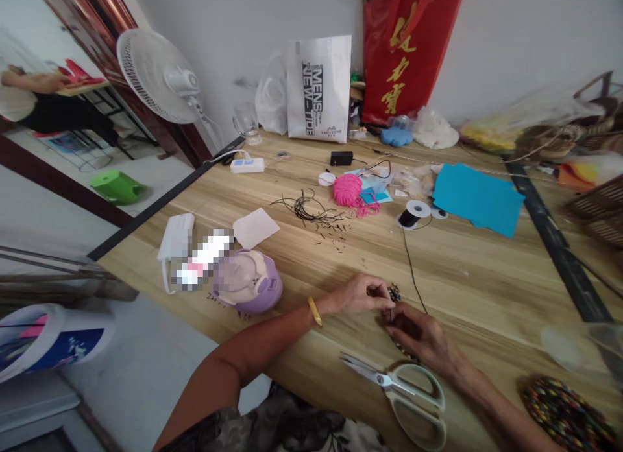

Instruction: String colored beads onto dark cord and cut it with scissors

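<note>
My left hand (364, 294), with a yellow bangle on its wrist, pinches at a string of small colored beads (395, 290). Close beside it, my right hand (422, 332) has its fingers closed on the same beaded string, and more beads show beneath its palm. The exact spot between the fingertips is too small to make out. A thin black cord (413, 270) runs from a spool of black cord (413, 213) down toward my right hand. Scissors (389, 380) with pale handles lie partly spread just below the hands. A heap of beaded strings (564, 413) rests at the lower right.
Cut black cords (311, 209) and scraps lie mid-table near pink yarn (347, 190). Blue sheets (477, 196) are at the right. A purple lidded container (263, 290) and a white power bank-like box (176, 237) stand left. Bags line the wall; a fan (156, 76) stands behind.
</note>
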`<state>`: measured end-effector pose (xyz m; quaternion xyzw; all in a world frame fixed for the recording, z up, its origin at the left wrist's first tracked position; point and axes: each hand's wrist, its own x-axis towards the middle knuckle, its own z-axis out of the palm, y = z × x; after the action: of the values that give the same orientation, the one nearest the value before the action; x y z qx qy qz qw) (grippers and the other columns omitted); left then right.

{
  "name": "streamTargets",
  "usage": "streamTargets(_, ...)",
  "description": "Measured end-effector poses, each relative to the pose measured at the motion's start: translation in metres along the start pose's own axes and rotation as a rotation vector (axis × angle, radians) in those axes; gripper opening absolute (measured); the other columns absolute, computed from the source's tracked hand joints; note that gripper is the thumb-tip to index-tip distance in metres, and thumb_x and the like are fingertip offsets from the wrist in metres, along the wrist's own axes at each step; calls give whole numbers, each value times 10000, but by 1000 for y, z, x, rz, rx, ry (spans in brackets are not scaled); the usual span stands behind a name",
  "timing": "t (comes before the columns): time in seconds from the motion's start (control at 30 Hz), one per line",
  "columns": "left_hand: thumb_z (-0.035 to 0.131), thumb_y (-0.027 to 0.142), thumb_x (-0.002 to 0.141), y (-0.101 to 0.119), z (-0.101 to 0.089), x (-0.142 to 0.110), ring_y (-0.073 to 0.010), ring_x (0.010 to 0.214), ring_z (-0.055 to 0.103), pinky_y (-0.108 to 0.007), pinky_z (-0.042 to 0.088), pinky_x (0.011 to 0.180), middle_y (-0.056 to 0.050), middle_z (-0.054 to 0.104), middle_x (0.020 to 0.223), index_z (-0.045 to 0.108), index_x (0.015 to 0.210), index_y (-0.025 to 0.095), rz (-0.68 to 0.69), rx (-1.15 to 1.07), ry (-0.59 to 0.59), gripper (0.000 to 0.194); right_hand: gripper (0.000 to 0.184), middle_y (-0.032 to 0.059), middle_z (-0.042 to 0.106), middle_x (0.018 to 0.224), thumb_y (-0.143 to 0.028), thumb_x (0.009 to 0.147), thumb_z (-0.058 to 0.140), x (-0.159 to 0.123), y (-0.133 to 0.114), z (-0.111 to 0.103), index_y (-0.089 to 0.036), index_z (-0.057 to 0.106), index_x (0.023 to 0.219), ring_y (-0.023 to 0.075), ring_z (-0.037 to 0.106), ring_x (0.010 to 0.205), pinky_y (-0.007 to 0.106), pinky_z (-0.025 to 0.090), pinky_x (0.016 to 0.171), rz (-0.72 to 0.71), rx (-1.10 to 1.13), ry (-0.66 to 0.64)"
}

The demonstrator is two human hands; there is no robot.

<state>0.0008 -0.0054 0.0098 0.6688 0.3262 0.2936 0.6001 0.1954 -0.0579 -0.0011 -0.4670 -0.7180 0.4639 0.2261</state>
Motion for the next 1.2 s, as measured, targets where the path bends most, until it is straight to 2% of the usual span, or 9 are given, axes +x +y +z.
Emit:
streamTargets(0.17,675,282,764,-5,-3,-1,-115,668,566,-203,404,632,-34,666,729,659,745,97,9,39,-29,187,339,6,585,669,-491,749,671,6,-9,1,-185,586,871,124,530,571,211,440,506,104,244,141)
streamTargets(0.3,693,289,752,-5,-2,-2,-123,691,580,-217,414,678,-42,671,742,656,745,97,8,65,-37,195,383,-11,551,616,-526,715,697,11,-11,3,-175,580,815,95,485,497,191,402,443,143,341,188)
streamTargets(0.7,693,300,758,-10,-2,-1,-124,691,590,-224,420,691,-40,681,754,657,755,105,8,59,-44,199,364,19,594,663,-519,718,704,8,-5,11,-182,599,806,141,561,594,230,481,540,95,304,221)
streamTargets(0.97,707,270,749,-9,-3,-1,-109,697,579,-205,415,694,-27,680,759,674,764,102,-63,42,-56,172,337,12,593,639,-499,748,687,5,-3,8,-176,616,815,124,538,550,213,456,494,122,316,225)
streamTargets(1.07,706,255,750,-8,-3,0,-105,692,570,-199,411,680,-24,671,751,667,757,97,-55,23,-52,163,353,1,570,598,-513,758,670,4,0,8,-171,622,829,112,506,497,206,425,445,144,298,213)
streamTargets(1.2,706,254,749,-8,-2,-1,-103,697,569,-195,410,681,-22,667,754,662,748,97,-60,10,-54,163,354,12,584,621,-512,769,660,3,2,10,-168,631,846,118,517,512,213,436,457,150,294,209)
